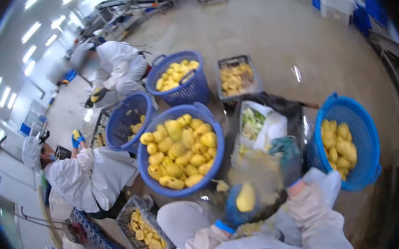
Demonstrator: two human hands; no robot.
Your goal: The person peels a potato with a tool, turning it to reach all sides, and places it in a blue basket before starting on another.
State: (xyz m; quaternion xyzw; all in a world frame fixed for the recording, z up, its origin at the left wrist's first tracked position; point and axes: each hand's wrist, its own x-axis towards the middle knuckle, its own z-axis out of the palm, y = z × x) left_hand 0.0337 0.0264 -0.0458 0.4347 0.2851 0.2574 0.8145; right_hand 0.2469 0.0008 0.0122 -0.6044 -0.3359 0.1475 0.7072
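Note:
My left hand [236, 208], in a blue glove, is closed around a smooth yellow mango [246, 197] just above my lap. To its right, my right hand [289, 164] wears a dark grey-green glove and is smeared by motion. Its fingers, and anything in them, cannot be made out. Beneath and between my hands is a blurred, yellowish heap of scraps [254, 169]. A big blue basket [148, 187] full of yellow mangoes [175, 149] stands ahead of my left hand. On my right is another blue basket [367, 144] with mangoes [339, 146] inside.
Beyond my hands, a white mesh bag [272, 130] holds green-white scraps. Yellow pieces [147, 234] lie in a lined crate at lower left, more in a crate [237, 93] ahead. Two co-workers [91, 173] [117, 65] in white work at left, beside more blue baskets [192, 94].

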